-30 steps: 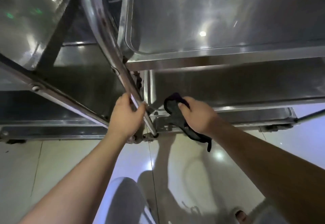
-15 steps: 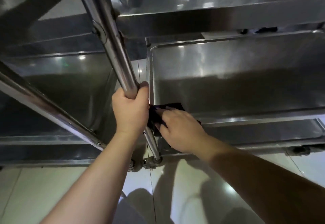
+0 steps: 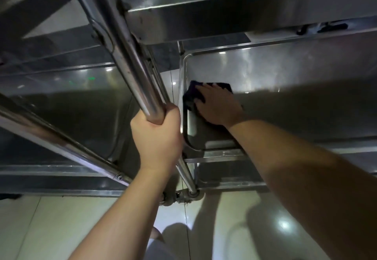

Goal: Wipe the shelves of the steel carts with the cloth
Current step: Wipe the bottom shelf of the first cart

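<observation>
From the head camera, two steel carts stand side by side on a glossy pale tiled floor (image 3: 51, 225) that mirrors ceiling lights and carries the person's shadow. The right cart's middle shelf (image 3: 295, 80) is a shallow steel tray with a raised rim and rounded corners, lit at the far side and shadowed nearer by the shelf above (image 3: 244, 21). The dark cloth (image 3: 190, 94) lies flat on that middle shelf near its left rim, and the right hand (image 3: 219, 106) presses on it with fingers straight and slightly spread. The left hand (image 3: 158, 135) is wrapped tightly round the slanting steel post (image 3: 132, 72) between the carts, fingers curled about the tube. The left cart's shelf (image 3: 67, 104) reflects faint green and white lights. Casters (image 3: 181, 195) sit at the foot of the posts, on the floor. No labels, brands or writing can be read on any surface.
</observation>
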Tool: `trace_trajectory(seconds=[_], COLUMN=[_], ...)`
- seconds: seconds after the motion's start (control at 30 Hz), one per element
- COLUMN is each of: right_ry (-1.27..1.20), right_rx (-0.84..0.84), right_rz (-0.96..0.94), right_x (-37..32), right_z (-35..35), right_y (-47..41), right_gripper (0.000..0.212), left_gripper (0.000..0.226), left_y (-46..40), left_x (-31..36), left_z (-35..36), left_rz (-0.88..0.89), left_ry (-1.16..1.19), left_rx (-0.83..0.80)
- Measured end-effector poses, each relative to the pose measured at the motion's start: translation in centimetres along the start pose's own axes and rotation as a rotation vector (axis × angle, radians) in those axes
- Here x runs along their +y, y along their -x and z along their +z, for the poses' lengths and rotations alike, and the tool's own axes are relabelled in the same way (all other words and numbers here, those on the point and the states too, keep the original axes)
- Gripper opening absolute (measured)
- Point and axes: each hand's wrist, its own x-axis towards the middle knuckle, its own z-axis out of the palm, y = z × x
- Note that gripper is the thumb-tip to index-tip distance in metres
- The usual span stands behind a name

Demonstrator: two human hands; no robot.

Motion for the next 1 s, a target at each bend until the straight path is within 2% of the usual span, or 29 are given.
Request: trace_trajectory(seconds=[0.07, 0.13, 0.23, 0.3, 0.37, 0.47, 0.53, 0.63, 0.73, 0.83, 0.93, 1.0], right_ry=[0.019, 0.028, 0.057, 0.058, 0.065, 0.022, 0.014, -0.009, -0.069, -0.092, -0.053, -0.055], right_rx=[0.084, 0.164, 0.154, 0.125, 0.172, 0.245, 0.193, 0.048, -0.054, -0.130, -0.314, -0.291], right_rz=[0.107, 0.241, 0.446, 0.543, 0.530, 0.380, 0.285, 0.092, -0.076, -0.209, -0.260, -0.227], right_x=[5.5, 12.6, 21.8, 23.9, 22.8, 16.7, 11.5, 3.3, -2.6, -4.5, -3.9, -2.3], right_z=[-1.9, -4.6, -9.4, -11.0, -10.7, -8.6, -6.2, -2.2, 0.1, 0.5, 0.3, -0.5], right_y=[0.7, 2.7, 6.7, 8.4, 8.2, 5.4, 2.4, -1.8, -1.9, 1.8, 7.3, 10.8], right_gripper=[0.060, 0.052, 0.049, 0.045, 0.032, 0.026, 0.027, 0.044, 0.052, 0.052, 0.055, 0.056], left_gripper=[0.047, 0.045, 0.045, 0.046, 0.046, 0.039, 0.035, 0.034, 0.036, 0.039, 0.034, 0.034], left_y=[-0.1, -0.2, -0.1, 0.1, 0.3, 0.5, 0.5, 0.6, 0.5, 0.1, 0.3, 0.6], left_x=[0.0, 0.0, -0.1, 0.2, 0.5, 0.8, 0.9, 1.1, 0.9, 0.4, 0.3, 0.5], left_z=[0.0, 0.1, 0.1, 0.4, 0.7, 0.9, 1.0, 1.0, 1.0, 0.7, 0.6, 0.8], left_rz=[0.009, 0.009, 0.038, 0.049, 0.044, 0.036, 0.031, 0.029, 0.028, 0.038, 0.055, 0.045], left_ry=[-0.005, -0.031, -0.046, -0.040, -0.011, 0.008, 0.011, 0.016, 0.028, 0.014, 0.014, 0.031], left_rx=[0.014, 0.030, 0.031, 0.036, 0.032, 0.025, 0.029, 0.039, 0.043, 0.054, 0.064, 0.073])
